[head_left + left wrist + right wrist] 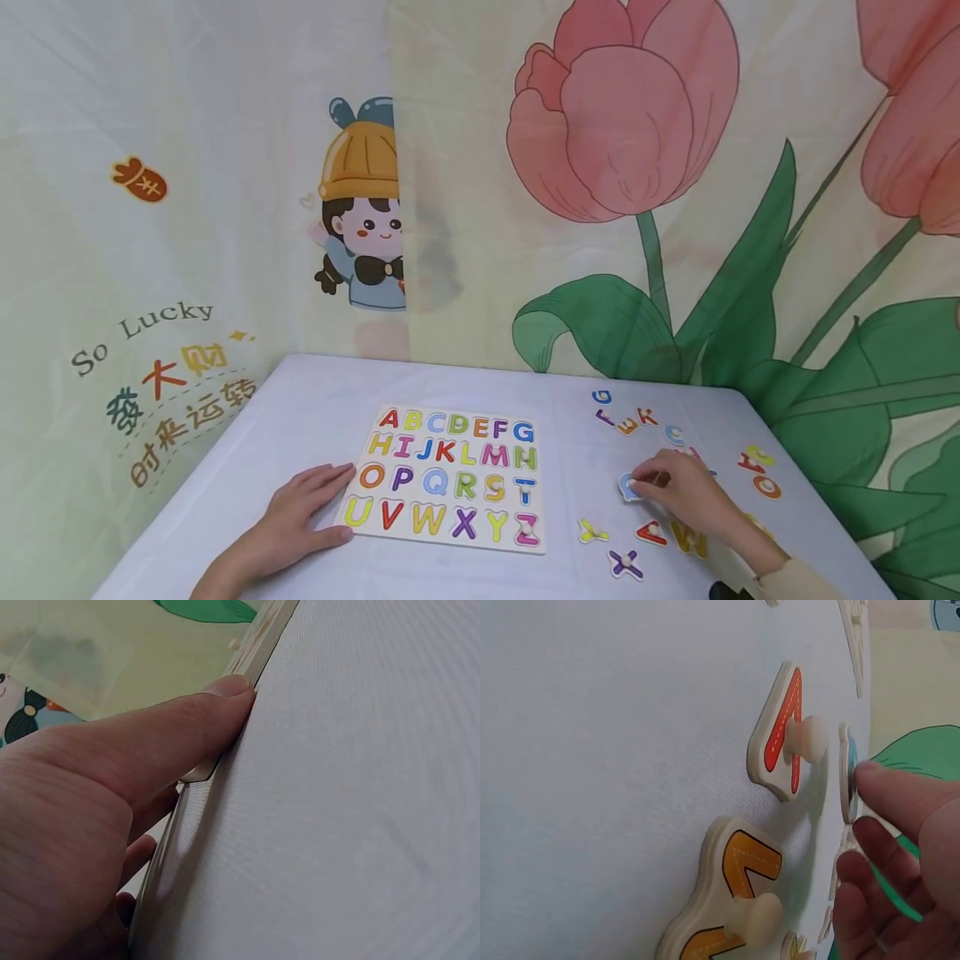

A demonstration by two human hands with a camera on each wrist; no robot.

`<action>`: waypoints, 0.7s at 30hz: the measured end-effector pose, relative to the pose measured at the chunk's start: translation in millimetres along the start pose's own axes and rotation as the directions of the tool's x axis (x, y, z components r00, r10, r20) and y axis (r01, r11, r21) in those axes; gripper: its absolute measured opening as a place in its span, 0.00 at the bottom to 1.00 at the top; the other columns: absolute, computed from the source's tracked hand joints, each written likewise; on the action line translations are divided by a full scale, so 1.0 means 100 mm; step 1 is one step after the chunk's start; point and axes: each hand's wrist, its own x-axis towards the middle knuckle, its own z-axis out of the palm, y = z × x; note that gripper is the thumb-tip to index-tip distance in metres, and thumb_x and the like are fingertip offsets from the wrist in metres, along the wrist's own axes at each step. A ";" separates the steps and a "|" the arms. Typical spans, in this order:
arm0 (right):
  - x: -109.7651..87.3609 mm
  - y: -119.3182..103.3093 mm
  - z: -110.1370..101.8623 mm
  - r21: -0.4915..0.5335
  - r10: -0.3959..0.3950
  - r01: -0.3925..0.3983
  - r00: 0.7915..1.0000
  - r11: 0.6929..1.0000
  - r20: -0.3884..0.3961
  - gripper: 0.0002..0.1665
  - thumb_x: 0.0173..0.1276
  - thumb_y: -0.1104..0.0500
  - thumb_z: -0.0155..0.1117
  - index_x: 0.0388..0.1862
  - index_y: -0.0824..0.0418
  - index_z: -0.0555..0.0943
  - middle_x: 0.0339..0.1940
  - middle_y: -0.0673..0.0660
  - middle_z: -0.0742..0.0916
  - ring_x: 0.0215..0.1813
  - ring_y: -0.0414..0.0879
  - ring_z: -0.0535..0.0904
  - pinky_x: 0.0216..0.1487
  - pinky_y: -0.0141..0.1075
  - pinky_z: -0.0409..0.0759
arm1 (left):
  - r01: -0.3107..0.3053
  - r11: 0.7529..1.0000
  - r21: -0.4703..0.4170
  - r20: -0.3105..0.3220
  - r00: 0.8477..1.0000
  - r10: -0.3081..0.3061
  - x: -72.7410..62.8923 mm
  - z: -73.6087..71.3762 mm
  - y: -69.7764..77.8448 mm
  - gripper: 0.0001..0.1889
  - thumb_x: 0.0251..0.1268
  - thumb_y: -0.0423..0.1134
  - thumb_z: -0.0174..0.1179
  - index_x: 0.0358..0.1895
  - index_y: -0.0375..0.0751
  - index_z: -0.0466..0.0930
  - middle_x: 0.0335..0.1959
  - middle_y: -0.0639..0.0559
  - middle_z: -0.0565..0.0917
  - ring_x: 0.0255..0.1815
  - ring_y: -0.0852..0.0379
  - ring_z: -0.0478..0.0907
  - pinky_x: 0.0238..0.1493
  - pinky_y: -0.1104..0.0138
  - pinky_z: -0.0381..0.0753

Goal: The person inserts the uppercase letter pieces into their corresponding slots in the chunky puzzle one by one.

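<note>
The wooden alphabet puzzle board (442, 546), with rows of coloured letters A to Z, lies on the table. My left hand (292, 517) rests along its left side, fingers stretched out; in the left wrist view the thumb (187, 724) touches the board's edge (262, 652). Right of the board, my right hand (686, 492) pinches a light blue letter piece (627, 487) between thumb and fingers. In the right wrist view this piece (847, 772) stands edge-on at the thumb tip. Closer to that camera are the red V piece (780, 735) and the orange-yellow W piece (712, 877), each with a round knob.
Loose letters surround my right hand: a yellow Y (593, 531), a purple X (625, 565), an orange O (766, 487), and a blue G (602, 397) near the back edge. Several knobbed pieces, such as the pink Z (527, 529), sit in the board. Printed curtains hang behind the table.
</note>
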 end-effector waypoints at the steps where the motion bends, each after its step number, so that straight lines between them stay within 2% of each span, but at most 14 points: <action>1: 0.02 0.00 0.01 0.009 -0.022 0.022 1.000 1.000 0.007 0.06 0.65 0.54 0.81 0.40 0.48 0.92 0.32 0.42 0.84 0.36 0.40 0.76 0.37 0.30 0.77 | -0.004 1.000 0.001 -0.003 1.000 0.004 0.00 0.00 0.00 0.49 0.56 0.71 0.71 0.80 0.51 0.72 0.79 0.46 0.72 0.80 0.37 0.60 0.72 0.33 0.56; 7: 0.16 0.04 0.05 0.061 -0.135 0.130 0.988 0.990 0.074 0.05 0.69 0.52 0.78 0.42 0.44 0.92 0.33 0.40 0.83 0.36 0.36 0.77 0.38 0.30 0.79 | -0.023 1.000 0.013 -0.020 1.000 0.023 -0.01 0.00 -0.01 0.49 0.57 0.70 0.72 0.79 0.49 0.72 0.78 0.46 0.73 0.79 0.37 0.61 0.71 0.33 0.57; 13: 0.25 0.08 0.09 0.077 -0.198 0.190 0.974 0.979 0.108 0.05 0.71 0.53 0.76 0.44 0.44 0.92 0.35 0.39 0.84 0.36 0.34 0.76 0.38 0.30 0.77 | -0.018 1.000 0.009 -0.015 1.000 0.018 -0.02 0.00 -0.01 0.49 0.57 0.70 0.72 0.79 0.49 0.72 0.78 0.46 0.73 0.79 0.36 0.61 0.71 0.33 0.56; 17: 0.22 0.07 0.11 0.064 -0.168 0.162 0.981 0.985 0.101 0.06 0.71 0.54 0.76 0.45 0.45 0.92 0.35 0.40 0.84 0.36 0.35 0.76 0.38 0.30 0.78 | -0.030 1.000 -0.004 -0.021 0.999 0.030 -0.01 -0.01 0.00 0.48 0.58 0.69 0.72 0.79 0.49 0.72 0.78 0.45 0.73 0.79 0.36 0.61 0.71 0.33 0.56; 21: 0.14 -0.03 0.14 0.050 -0.061 0.059 0.997 0.997 0.051 0.08 0.70 0.55 0.77 0.47 0.49 0.91 0.37 0.42 0.85 0.38 0.38 0.78 0.41 0.31 0.80 | -0.039 0.999 -0.004 -0.022 0.999 0.039 0.00 -0.01 0.00 0.48 0.58 0.69 0.72 0.79 0.48 0.72 0.78 0.45 0.73 0.79 0.36 0.61 0.70 0.32 0.56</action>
